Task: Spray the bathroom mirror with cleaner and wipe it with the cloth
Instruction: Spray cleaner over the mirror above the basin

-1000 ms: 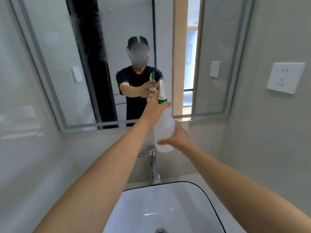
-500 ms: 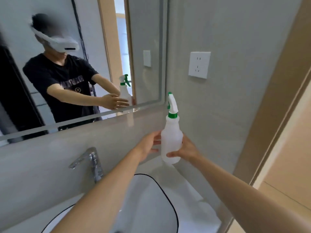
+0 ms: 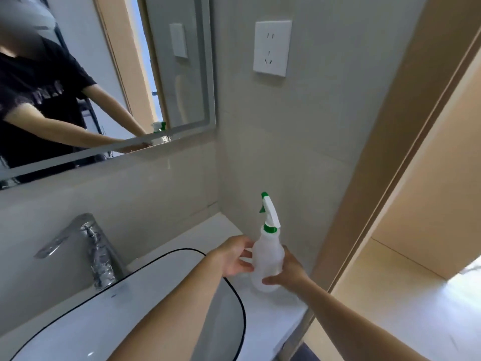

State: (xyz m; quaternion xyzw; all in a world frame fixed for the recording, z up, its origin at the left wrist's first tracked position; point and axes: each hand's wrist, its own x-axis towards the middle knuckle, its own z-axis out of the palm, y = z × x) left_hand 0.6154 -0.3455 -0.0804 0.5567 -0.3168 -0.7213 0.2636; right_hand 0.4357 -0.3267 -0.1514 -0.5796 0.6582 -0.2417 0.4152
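Our right hand [image 3: 289, 269] has its fingers curled round the lower body of the spray bottle [image 3: 268, 259], thumb clamped at the front; our left hand [image 3: 235, 256] lies against the bottle's other side, fingers [image 3: 247, 252] loosely spread and touching the plastic; the bottle stands upright, white with a green collar and nozzle tip, its base at or just above the white table [image 3: 273, 303] in the corner, right of the sink [image 3: 130, 308]; the tap [image 3: 88, 248] rises behind the sink; the mirror [image 3: 182, 74] hangs above, with a wall socket [image 3: 272, 48] beside it.
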